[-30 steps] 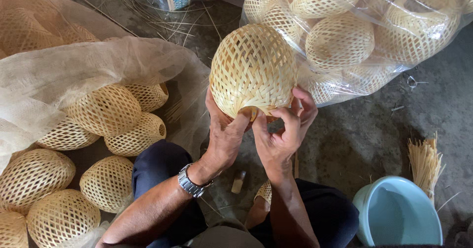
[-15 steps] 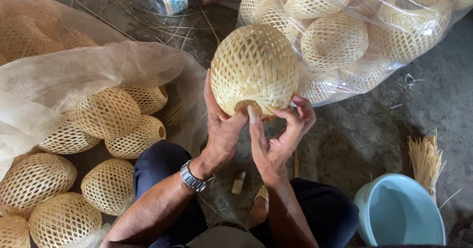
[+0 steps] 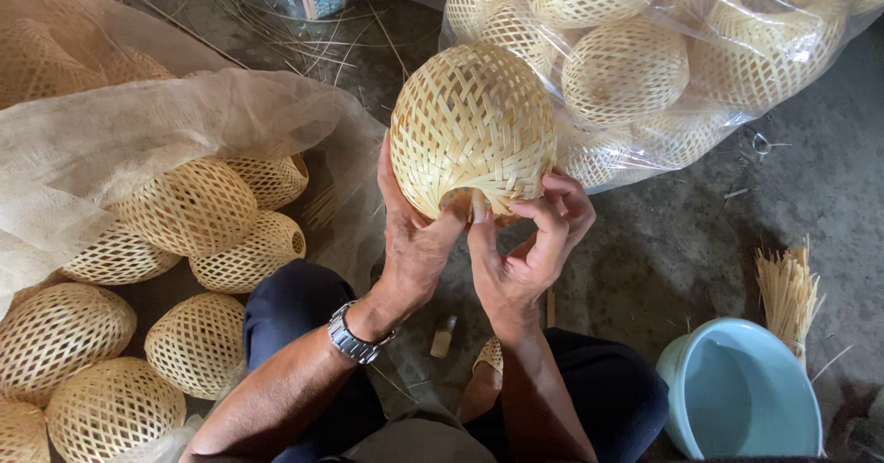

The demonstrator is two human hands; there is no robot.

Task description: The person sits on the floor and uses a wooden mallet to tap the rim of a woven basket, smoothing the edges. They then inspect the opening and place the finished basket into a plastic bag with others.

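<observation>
Tight quarters: bare floor (image 3: 700,233) shows only to the right, between the clear bag of baskets (image 3: 663,67) and the blue bucket (image 3: 737,399). A mesh sack (image 3: 138,141) spilling more baskets crowds the left. Centre frame, the woven basket (image 3: 471,122), pale and round, sits above the knees; the left hand (image 3: 414,242) cups its underside, the right hand (image 3: 525,251) has fingers pinched at its lower rim.
</observation>
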